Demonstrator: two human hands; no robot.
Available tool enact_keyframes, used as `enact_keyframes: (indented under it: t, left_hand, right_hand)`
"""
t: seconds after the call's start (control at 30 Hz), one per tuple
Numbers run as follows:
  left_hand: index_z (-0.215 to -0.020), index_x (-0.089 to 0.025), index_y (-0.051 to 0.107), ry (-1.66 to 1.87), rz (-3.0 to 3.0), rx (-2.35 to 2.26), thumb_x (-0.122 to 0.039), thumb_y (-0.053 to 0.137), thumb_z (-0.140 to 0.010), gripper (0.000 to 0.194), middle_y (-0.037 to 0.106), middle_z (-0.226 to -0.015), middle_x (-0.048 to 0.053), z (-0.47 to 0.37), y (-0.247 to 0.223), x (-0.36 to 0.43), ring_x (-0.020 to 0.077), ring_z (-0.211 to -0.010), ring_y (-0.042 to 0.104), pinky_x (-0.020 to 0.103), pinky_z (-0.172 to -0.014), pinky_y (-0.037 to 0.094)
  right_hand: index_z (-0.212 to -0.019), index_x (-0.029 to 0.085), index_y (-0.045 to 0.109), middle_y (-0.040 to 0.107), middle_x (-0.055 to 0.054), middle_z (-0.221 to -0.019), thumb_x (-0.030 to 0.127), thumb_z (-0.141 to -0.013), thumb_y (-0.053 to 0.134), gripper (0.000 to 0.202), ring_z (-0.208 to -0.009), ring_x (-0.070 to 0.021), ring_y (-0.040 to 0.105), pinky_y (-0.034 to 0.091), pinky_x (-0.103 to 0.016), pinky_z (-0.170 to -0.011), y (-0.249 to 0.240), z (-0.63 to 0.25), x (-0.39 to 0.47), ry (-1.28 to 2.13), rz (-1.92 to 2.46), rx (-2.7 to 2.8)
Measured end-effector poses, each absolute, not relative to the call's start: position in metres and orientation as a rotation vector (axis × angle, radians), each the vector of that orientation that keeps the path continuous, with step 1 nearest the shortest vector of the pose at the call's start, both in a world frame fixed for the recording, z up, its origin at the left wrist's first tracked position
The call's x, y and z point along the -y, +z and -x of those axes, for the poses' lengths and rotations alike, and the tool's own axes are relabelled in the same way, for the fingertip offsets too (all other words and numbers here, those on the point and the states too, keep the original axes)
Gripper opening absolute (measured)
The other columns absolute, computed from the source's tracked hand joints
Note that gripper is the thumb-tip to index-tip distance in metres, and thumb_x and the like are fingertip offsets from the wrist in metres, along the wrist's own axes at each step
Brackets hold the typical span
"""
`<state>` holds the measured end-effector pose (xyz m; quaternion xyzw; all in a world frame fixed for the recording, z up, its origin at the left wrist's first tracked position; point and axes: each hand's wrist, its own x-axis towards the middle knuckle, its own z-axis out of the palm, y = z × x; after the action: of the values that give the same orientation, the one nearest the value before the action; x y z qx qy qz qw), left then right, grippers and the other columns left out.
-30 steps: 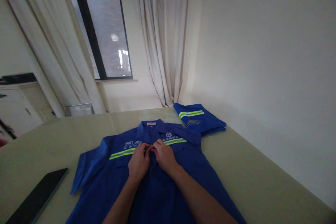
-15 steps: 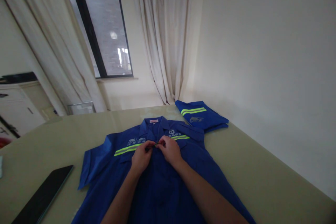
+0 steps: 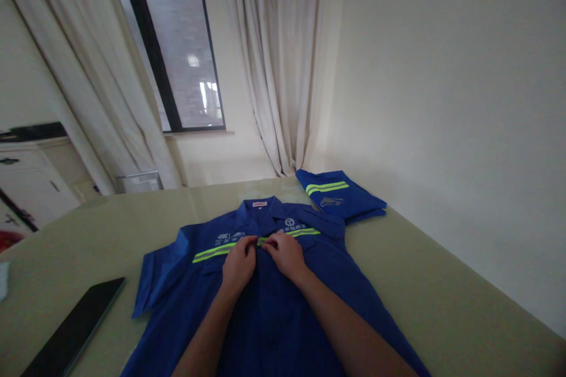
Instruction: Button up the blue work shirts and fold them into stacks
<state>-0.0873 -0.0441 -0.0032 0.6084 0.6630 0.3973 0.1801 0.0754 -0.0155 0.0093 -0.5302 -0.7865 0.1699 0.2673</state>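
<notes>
A blue short-sleeved work shirt (image 3: 274, 306) lies spread on the table, its collar pointing away from me. Yellow-green reflective stripes cross its chest, with pale printed logos above them. My left hand (image 3: 241, 259) is closed at the shirt's front opening, fingers bent on the fabric beside the stripe. Just to its right, my right hand (image 3: 284, 253) pinches the front edge at the same stripe. The fingertips of both hands nearly meet there; any button between them is hidden.
A folded blue garment (image 3: 354, 203) with similar stripes lies behind the shirt's right shoulder, against the wall. On the left of the pale green table (image 3: 442, 283) rests a dark flat tablet-like slab (image 3: 75, 327). Curtains (image 3: 283, 59) and a window stand behind; a white cabinet (image 3: 30, 182) is far left.
The fingers have shifted slightly at the front opening, and more of the reflective stripe shows between the hands. The shirt stays in place.
</notes>
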Motion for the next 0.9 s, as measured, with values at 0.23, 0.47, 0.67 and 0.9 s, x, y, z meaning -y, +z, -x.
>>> enact_keyframes:
  t: [0.23,0.47,0.67,0.9]
  left_hand:
    - [-0.098,-0.023,0.072,1.177,-1.72,-1.892,-0.034,0.056,-0.09,0.02,0.076,-0.098,0.005,0.085,-0.004,0.045,0.0238,-0.093,0.07,0.036,-0.087,0.053]
    - [-0.096,-0.023,0.073,1.265,-1.725,-1.744,-0.04,0.058,-0.089,0.024,0.078,-0.096,0.006,0.086,-0.004,0.042,0.0244,-0.092,0.072,0.037,-0.087,0.054]
    - [-0.091,-0.022,0.07,1.325,-1.711,-1.66,-0.041,0.053,-0.091,0.026,0.078,-0.089,0.005,0.085,0.001,0.043,0.0233,-0.083,0.073,0.034,-0.078,0.054]
    - [-0.091,-0.022,0.07,1.37,-1.693,-1.64,-0.041,0.056,-0.089,0.024,0.077,-0.09,0.006,0.081,0.002,0.045,0.0243,-0.084,0.073,0.036,-0.081,0.055]
  right_hand:
    - [-0.095,0.025,0.074,0.073,0.0,-0.095,0.035,-0.093,0.066,0.013,-0.084,-0.0152,0.066,0.042,-0.024,-0.071,0.014,-0.077,0.016,0.539,1.35,2.135]
    - [-0.094,0.025,0.072,0.07,-0.001,-0.097,0.033,-0.097,0.062,0.013,-0.089,-0.0169,0.065,0.042,-0.025,-0.075,0.013,-0.075,0.019,0.423,1.333,2.163]
    - [-0.105,0.026,0.068,0.066,-0.001,-0.107,0.031,-0.1,0.057,0.013,-0.094,-0.0164,0.065,0.044,-0.024,-0.077,0.016,-0.074,0.023,0.431,1.286,2.17]
    - [-0.105,0.027,0.069,0.064,-0.001,-0.11,0.03,-0.104,0.051,0.018,-0.096,-0.015,0.066,0.045,-0.023,-0.08,0.02,-0.074,0.025,0.401,1.265,2.217]
